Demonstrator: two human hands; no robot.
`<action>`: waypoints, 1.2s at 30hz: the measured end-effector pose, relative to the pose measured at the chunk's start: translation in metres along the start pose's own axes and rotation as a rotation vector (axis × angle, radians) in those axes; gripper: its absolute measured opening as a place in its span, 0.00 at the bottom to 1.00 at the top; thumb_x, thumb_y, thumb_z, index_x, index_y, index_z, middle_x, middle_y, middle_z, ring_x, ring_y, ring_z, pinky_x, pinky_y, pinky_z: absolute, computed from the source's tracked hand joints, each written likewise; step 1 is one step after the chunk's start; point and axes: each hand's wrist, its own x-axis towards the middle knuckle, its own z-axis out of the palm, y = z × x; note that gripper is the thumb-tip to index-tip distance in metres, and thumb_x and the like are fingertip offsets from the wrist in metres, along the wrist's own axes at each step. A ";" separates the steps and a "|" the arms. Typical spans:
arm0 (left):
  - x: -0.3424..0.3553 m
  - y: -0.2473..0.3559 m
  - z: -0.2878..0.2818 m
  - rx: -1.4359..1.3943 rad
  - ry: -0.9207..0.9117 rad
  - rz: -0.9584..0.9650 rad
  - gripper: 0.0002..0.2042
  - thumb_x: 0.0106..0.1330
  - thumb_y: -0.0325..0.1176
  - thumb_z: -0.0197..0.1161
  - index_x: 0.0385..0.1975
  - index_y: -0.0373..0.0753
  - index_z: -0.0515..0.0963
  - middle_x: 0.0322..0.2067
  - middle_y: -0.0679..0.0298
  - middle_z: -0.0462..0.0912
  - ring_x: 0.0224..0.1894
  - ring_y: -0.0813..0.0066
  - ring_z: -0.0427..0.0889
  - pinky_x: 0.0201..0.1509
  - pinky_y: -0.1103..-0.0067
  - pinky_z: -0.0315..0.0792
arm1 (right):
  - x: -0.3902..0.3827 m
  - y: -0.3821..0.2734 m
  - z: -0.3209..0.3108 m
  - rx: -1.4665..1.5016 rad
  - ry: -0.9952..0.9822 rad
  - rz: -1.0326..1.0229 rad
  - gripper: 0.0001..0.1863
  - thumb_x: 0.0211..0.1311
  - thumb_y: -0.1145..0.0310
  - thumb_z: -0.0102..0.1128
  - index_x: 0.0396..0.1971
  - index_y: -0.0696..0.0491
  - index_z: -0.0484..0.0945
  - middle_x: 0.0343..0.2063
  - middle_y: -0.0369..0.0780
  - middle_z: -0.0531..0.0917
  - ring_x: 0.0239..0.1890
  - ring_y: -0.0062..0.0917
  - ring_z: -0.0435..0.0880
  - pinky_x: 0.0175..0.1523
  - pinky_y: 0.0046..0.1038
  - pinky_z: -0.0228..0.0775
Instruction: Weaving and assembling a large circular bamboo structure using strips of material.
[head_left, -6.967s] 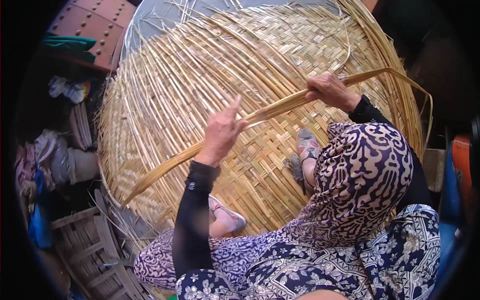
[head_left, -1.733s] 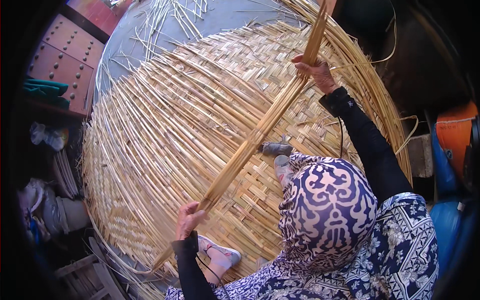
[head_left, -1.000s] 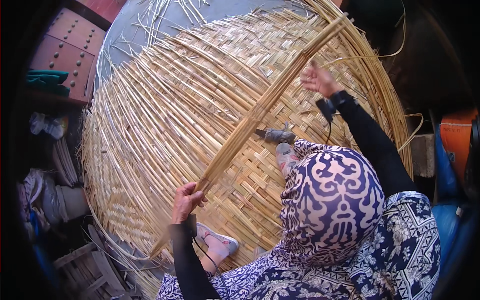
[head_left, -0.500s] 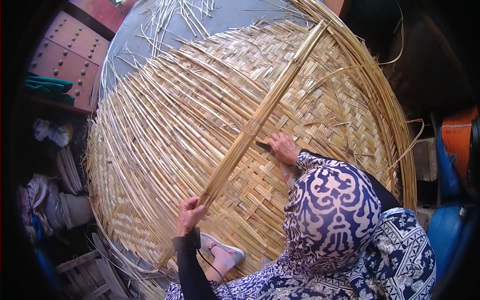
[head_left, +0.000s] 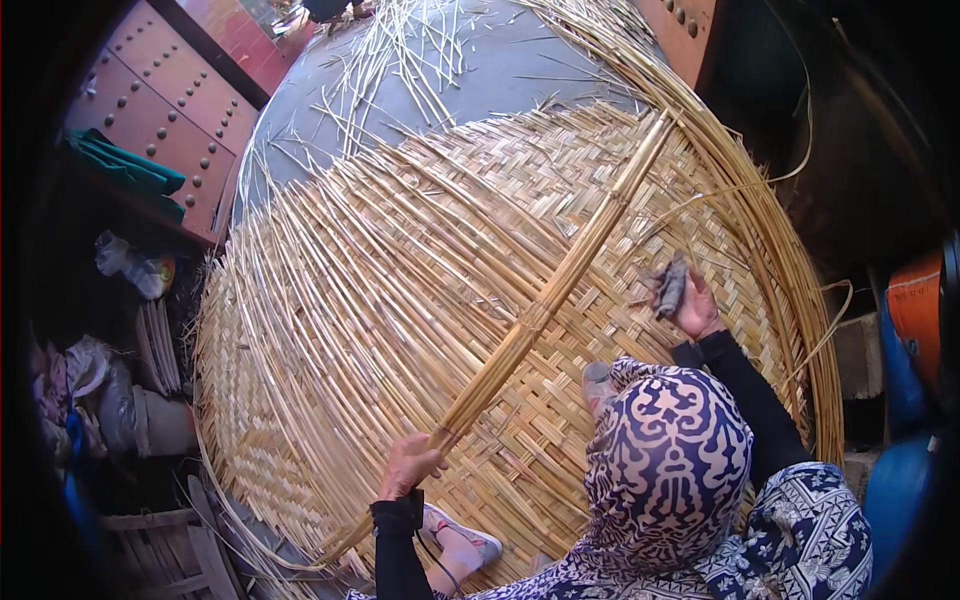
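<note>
A big woven reed mat [head_left: 400,300] covers the floor in front of me. A long flat bundle of cane [head_left: 560,285] lies on it diagonally, from lower left to upper right. My left hand [head_left: 410,465] grips the cane's near end. My right hand [head_left: 692,305] is raised over the mat's right side, shut on a small dark grey tool [head_left: 670,287]. My patterned head scarf [head_left: 668,465] hides part of the mat below it.
Loose reeds [head_left: 400,50] lie on the grey floor beyond the mat. A red studded door [head_left: 160,110] and a green cloth [head_left: 125,165] are at upper left, a wooden crate [head_left: 160,540] at lower left, blue and orange containers [head_left: 915,330] at right. My sandalled foot [head_left: 460,535] rests on the mat's near edge.
My right hand let go of the cane's far end, came down to the mat by my foot, and has now lifted to the right holding the dark tool. The cane now lies flat.
</note>
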 end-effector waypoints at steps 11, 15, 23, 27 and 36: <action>-0.008 0.003 -0.006 -0.051 -0.074 0.018 0.09 0.48 0.22 0.53 0.31 0.31 0.72 0.20 0.61 0.76 0.19 0.75 0.76 0.19 0.84 0.70 | 0.023 -0.069 0.077 -0.762 -0.094 -0.111 0.16 0.53 0.65 0.48 0.38 0.60 0.65 0.32 0.43 0.74 0.26 0.20 0.75 0.31 0.21 0.70; -0.016 0.000 -0.014 0.009 -0.125 0.005 0.09 0.48 0.23 0.53 0.30 0.29 0.72 0.18 0.61 0.75 0.17 0.76 0.75 0.19 0.85 0.69 | 0.050 -0.079 0.067 -0.215 -0.359 0.190 0.18 0.50 0.69 0.49 0.43 0.57 0.62 0.32 0.46 0.73 0.26 0.20 0.74 0.29 0.22 0.69; -0.036 0.032 0.009 0.051 -0.099 -0.053 0.06 0.44 0.28 0.53 0.19 0.32 0.73 0.14 0.64 0.73 0.15 0.81 0.70 0.19 0.86 0.64 | 0.051 -0.041 0.067 -2.547 -0.228 -0.703 0.33 0.50 0.74 0.48 0.55 0.34 0.50 0.21 0.45 0.72 0.21 0.28 0.76 0.20 0.28 0.69; -0.036 0.058 0.024 0.121 -0.129 -0.054 0.06 0.48 0.29 0.53 0.14 0.36 0.69 0.12 0.66 0.71 0.15 0.83 0.69 0.18 0.87 0.63 | 0.057 -0.053 0.041 -2.860 -0.168 -0.941 0.37 0.47 0.82 0.43 0.56 0.31 0.48 0.17 0.42 0.67 0.16 0.26 0.74 0.15 0.24 0.68; -0.045 0.086 0.032 0.141 -0.246 0.003 0.07 0.52 0.31 0.57 0.25 0.33 0.71 0.13 0.66 0.72 0.12 0.83 0.69 0.15 0.89 0.63 | 0.051 -0.080 0.015 -2.679 -0.151 -0.937 0.35 0.48 0.82 0.40 0.55 0.30 0.52 0.20 0.43 0.67 0.18 0.32 0.74 0.21 0.29 0.69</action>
